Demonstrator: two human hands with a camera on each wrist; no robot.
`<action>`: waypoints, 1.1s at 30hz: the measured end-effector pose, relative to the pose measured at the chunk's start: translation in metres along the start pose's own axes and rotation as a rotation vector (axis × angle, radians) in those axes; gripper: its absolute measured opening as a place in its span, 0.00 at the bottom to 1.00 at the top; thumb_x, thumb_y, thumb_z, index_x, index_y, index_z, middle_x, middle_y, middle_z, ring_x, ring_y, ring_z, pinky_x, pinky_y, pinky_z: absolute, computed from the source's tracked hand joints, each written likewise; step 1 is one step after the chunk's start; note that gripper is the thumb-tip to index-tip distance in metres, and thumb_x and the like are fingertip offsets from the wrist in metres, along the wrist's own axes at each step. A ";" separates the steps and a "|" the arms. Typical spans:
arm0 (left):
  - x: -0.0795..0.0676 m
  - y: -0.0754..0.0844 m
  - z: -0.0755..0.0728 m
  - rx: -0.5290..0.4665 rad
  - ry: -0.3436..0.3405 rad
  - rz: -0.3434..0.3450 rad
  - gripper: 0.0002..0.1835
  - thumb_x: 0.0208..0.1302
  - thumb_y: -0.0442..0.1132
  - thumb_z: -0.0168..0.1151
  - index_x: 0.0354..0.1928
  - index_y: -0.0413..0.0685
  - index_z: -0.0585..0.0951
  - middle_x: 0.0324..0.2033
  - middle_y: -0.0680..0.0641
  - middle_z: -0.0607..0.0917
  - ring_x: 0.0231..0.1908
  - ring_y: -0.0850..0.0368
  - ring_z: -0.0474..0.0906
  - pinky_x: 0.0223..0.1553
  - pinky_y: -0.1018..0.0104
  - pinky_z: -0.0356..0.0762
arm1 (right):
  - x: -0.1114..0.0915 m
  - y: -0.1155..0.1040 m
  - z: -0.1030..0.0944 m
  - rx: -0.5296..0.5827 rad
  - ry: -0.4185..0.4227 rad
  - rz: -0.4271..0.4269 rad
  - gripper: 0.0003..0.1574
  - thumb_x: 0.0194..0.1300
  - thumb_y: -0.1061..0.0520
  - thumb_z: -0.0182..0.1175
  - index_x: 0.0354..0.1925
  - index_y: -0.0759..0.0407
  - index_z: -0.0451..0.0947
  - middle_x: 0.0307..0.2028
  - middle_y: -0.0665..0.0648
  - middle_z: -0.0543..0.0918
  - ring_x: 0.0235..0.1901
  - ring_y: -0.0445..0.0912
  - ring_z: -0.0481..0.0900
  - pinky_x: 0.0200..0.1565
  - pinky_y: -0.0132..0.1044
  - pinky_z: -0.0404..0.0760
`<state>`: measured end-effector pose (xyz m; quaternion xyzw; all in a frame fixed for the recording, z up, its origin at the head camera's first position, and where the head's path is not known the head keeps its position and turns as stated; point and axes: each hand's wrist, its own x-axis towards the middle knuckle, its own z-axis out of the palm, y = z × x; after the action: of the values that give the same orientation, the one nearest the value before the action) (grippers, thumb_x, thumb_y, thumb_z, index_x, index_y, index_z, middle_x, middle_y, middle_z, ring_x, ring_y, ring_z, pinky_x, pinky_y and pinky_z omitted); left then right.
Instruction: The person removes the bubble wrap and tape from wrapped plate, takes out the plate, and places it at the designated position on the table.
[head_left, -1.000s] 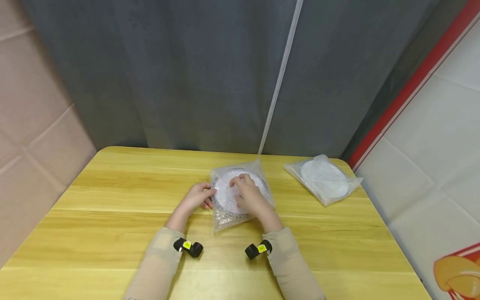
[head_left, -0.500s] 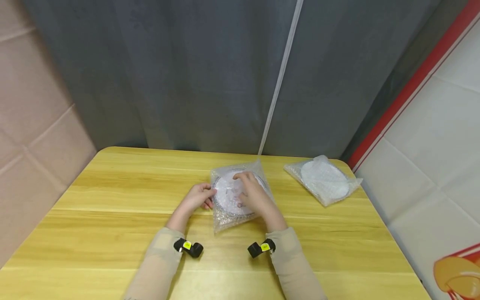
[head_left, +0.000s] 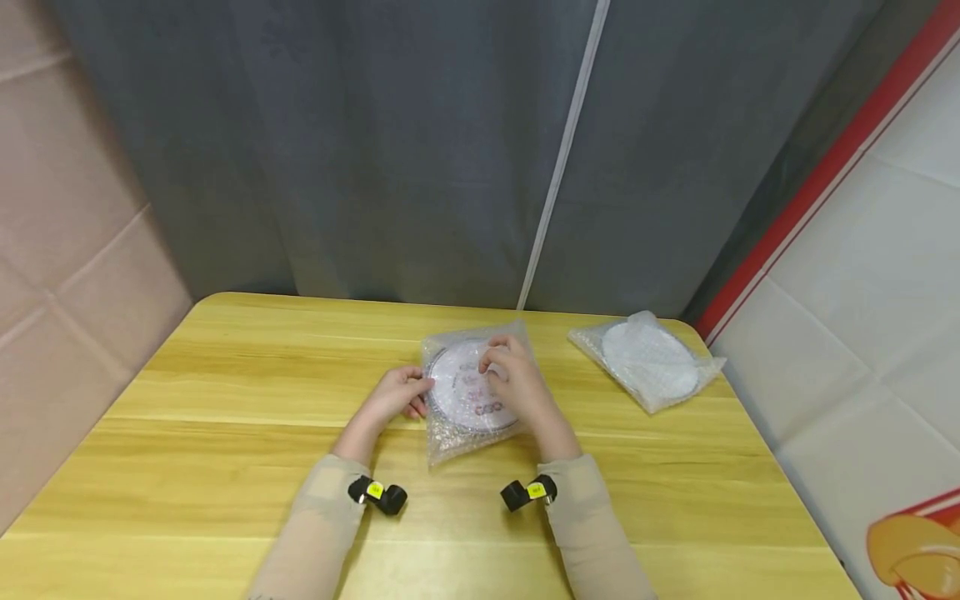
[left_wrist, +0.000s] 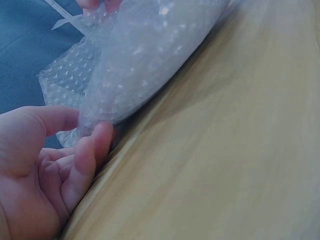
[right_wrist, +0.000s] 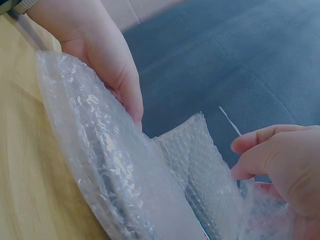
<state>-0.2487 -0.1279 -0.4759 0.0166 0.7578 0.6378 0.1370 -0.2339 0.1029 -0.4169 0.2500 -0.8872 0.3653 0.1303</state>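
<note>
A round pale disc with red printing lies in a bubble wrap pouch (head_left: 468,392) on the table. My left hand (head_left: 395,392) pinches the pouch's left edge between thumb and fingers; in the left wrist view the bubble wrap (left_wrist: 145,55) rises above the tabletop there. Over the right half of the pouch my right hand (head_left: 521,383) has bent fingers. In the right wrist view that same hand (right_wrist: 285,165) pinches loose clear film of the wrap, though its fingertips partly hide the hold. A thin white strip (right_wrist: 230,120) shows just above its index finger.
A second bubble-wrapped round disc (head_left: 651,358) lies at the table's back right corner. The wooden table (head_left: 247,425) ends at a dark grey curtain (head_left: 375,167). A white panel with a red stripe (head_left: 810,192) stands on the right, a beige wall (head_left: 67,208) on the left.
My right hand has shifted a little rightward over the pouch, uncovering more of the red printing. The left hand and the second wrapped disc have stayed put.
</note>
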 end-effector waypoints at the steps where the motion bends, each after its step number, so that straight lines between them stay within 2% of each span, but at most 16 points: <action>1: 0.000 0.000 0.000 0.001 0.001 0.000 0.12 0.68 0.36 0.55 0.46 0.32 0.74 0.24 0.42 0.78 0.19 0.55 0.77 0.18 0.68 0.78 | 0.000 0.000 -0.001 0.004 -0.001 0.008 0.12 0.56 0.73 0.59 0.30 0.58 0.78 0.54 0.59 0.71 0.56 0.57 0.68 0.56 0.51 0.72; 5: -0.001 0.001 0.001 0.004 0.001 -0.002 0.13 0.69 0.35 0.55 0.48 0.31 0.74 0.24 0.42 0.78 0.19 0.55 0.77 0.18 0.68 0.78 | -0.001 0.001 -0.004 0.031 -0.015 0.048 0.09 0.59 0.72 0.58 0.33 0.61 0.80 0.58 0.60 0.71 0.60 0.57 0.65 0.58 0.52 0.70; 8: -0.001 0.001 0.002 -0.004 0.006 -0.001 0.14 0.68 0.35 0.55 0.50 0.31 0.74 0.25 0.41 0.78 0.19 0.55 0.77 0.18 0.68 0.78 | -0.001 0.001 -0.006 0.043 -0.022 0.077 0.09 0.61 0.70 0.58 0.35 0.59 0.80 0.59 0.60 0.70 0.62 0.57 0.64 0.61 0.52 0.68; 14: 0.000 0.002 0.002 -0.030 0.029 0.002 0.19 0.68 0.35 0.56 0.56 0.30 0.71 0.27 0.41 0.78 0.18 0.55 0.77 0.17 0.68 0.78 | 0.000 0.008 -0.010 0.031 0.002 0.093 0.11 0.60 0.70 0.58 0.39 0.59 0.80 0.60 0.60 0.69 0.62 0.57 0.64 0.63 0.52 0.65; 17: 0.001 0.002 0.002 -0.033 0.033 0.004 0.20 0.68 0.35 0.56 0.58 0.29 0.70 0.25 0.41 0.78 0.17 0.56 0.77 0.17 0.68 0.77 | 0.000 0.013 -0.012 0.028 0.019 0.093 0.13 0.59 0.70 0.58 0.43 0.62 0.80 0.60 0.62 0.69 0.62 0.58 0.63 0.63 0.52 0.64; 24: 0.001 0.003 0.002 -0.029 0.057 0.005 0.22 0.68 0.34 0.56 0.60 0.29 0.69 0.23 0.43 0.78 0.16 0.57 0.75 0.16 0.68 0.77 | 0.001 0.020 -0.018 0.024 0.044 0.114 0.17 0.60 0.70 0.57 0.46 0.58 0.79 0.61 0.63 0.69 0.63 0.58 0.63 0.64 0.51 0.63; 33: 0.003 0.003 0.000 -0.058 0.075 0.008 0.27 0.67 0.34 0.56 0.65 0.32 0.63 0.20 0.43 0.78 0.14 0.57 0.74 0.14 0.68 0.76 | 0.000 0.025 -0.026 0.011 0.098 0.130 0.22 0.59 0.72 0.57 0.51 0.59 0.78 0.61 0.63 0.69 0.62 0.58 0.64 0.64 0.53 0.62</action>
<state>-0.2515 -0.1263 -0.4737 -0.0082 0.7435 0.6601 0.1066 -0.2457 0.1370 -0.4132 0.1743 -0.8920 0.3898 0.1484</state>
